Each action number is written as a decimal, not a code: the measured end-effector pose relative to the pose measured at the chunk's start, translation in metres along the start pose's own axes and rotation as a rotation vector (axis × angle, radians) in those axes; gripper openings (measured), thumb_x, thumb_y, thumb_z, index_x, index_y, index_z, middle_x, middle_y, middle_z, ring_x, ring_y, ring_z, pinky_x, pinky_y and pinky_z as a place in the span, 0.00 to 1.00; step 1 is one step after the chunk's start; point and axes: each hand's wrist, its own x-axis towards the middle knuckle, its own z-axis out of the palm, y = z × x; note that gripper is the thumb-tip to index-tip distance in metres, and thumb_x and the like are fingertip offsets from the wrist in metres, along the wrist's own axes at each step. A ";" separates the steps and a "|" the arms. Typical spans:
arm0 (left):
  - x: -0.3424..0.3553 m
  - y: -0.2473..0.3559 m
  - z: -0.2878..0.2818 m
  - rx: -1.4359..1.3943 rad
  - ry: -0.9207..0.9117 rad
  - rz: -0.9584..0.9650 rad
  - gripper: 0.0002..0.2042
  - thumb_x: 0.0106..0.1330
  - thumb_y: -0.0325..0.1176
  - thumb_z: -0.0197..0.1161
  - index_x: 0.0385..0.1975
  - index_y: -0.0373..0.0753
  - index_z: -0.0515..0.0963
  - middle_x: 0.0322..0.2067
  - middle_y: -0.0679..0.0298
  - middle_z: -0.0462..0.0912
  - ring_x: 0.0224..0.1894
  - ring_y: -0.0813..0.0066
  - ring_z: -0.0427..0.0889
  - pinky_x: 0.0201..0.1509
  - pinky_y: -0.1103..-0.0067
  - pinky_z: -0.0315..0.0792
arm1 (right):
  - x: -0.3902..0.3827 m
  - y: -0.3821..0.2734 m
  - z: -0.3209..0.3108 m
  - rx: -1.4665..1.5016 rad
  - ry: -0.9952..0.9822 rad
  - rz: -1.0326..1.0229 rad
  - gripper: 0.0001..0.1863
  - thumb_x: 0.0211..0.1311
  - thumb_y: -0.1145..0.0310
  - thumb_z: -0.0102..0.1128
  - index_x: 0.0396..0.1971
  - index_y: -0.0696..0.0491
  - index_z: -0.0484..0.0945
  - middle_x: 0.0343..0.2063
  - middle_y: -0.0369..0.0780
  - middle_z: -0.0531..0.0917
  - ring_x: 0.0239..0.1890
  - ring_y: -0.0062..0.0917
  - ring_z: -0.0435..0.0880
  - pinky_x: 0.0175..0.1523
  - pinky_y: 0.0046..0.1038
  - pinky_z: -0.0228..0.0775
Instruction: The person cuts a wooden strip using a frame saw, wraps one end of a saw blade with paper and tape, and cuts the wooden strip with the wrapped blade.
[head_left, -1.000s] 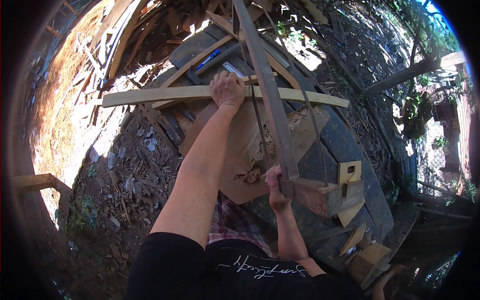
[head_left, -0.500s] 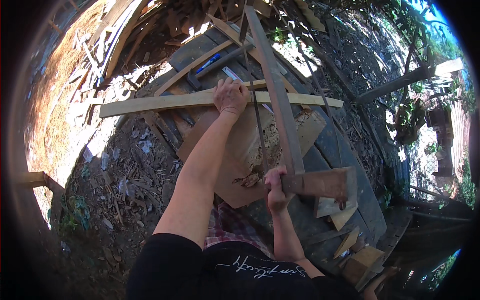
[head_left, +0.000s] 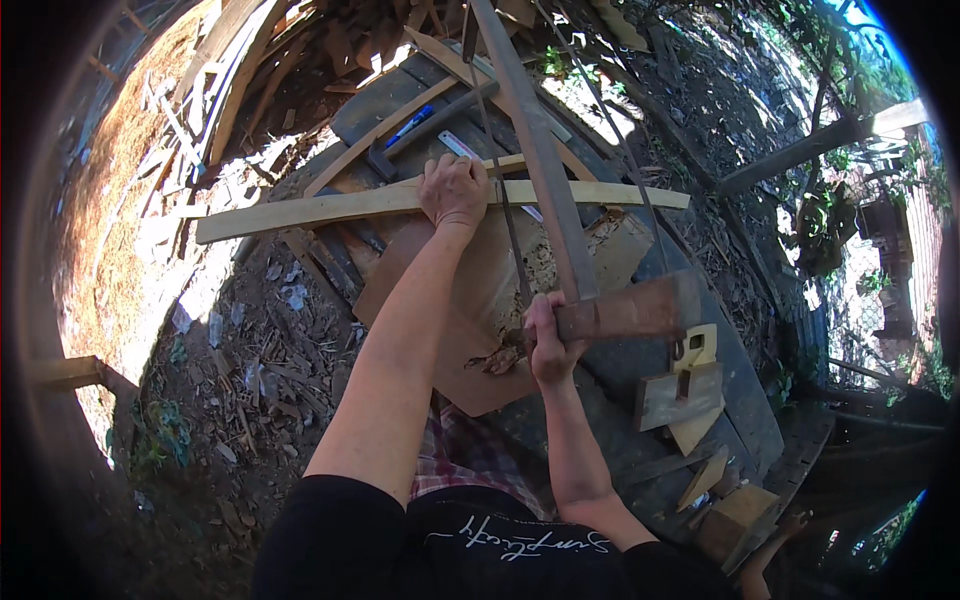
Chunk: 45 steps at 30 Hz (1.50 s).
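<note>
Dark worktable below; I'm seeing left hand clasping pale strip far, right hand gripping frame saw near.

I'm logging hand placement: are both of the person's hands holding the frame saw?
No, only the right hand grips the frame saw; the left hand is on the pale wooden strip.

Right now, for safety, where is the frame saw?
The frame saw is right of centre in the head view, gripped by the right hand, crossing the pale plank beside the left hand.
</note>
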 end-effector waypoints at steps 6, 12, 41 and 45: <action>0.002 0.004 0.002 0.082 0.023 -0.058 0.12 0.59 0.42 0.58 0.24 0.43 0.84 0.29 0.64 0.81 0.38 0.63 0.77 0.44 0.69 0.69 | -0.034 -0.012 -0.024 -0.009 -0.042 -0.014 0.10 0.66 0.74 0.52 0.23 0.53 0.69 0.18 0.33 0.71 0.24 0.17 0.71 0.31 0.22 0.64; 0.000 -0.001 0.002 0.004 0.013 0.000 0.12 0.60 0.42 0.58 0.24 0.43 0.84 0.29 0.64 0.81 0.38 0.62 0.77 0.45 0.69 0.69 | -0.026 -0.017 -0.009 -0.010 0.027 -0.108 0.09 0.65 0.73 0.54 0.24 0.53 0.68 0.17 0.34 0.71 0.21 0.17 0.70 0.29 0.23 0.63; -0.001 -0.003 0.004 -0.018 -0.003 0.015 0.08 0.54 0.37 0.59 0.22 0.43 0.83 0.28 0.65 0.79 0.38 0.64 0.76 0.43 0.69 0.69 | 0.021 0.000 0.021 -0.081 0.095 -0.030 0.11 0.63 0.71 0.58 0.21 0.53 0.71 0.16 0.33 0.73 0.18 0.15 0.70 0.25 0.20 0.61; 0.001 0.001 0.002 0.062 0.016 0.004 0.08 0.54 0.37 0.59 0.22 0.42 0.83 0.28 0.64 0.79 0.37 0.63 0.76 0.43 0.69 0.69 | 0.024 -0.004 0.014 -0.019 0.051 -0.074 0.11 0.62 0.71 0.59 0.21 0.53 0.71 0.16 0.32 0.73 0.17 0.15 0.70 0.25 0.20 0.61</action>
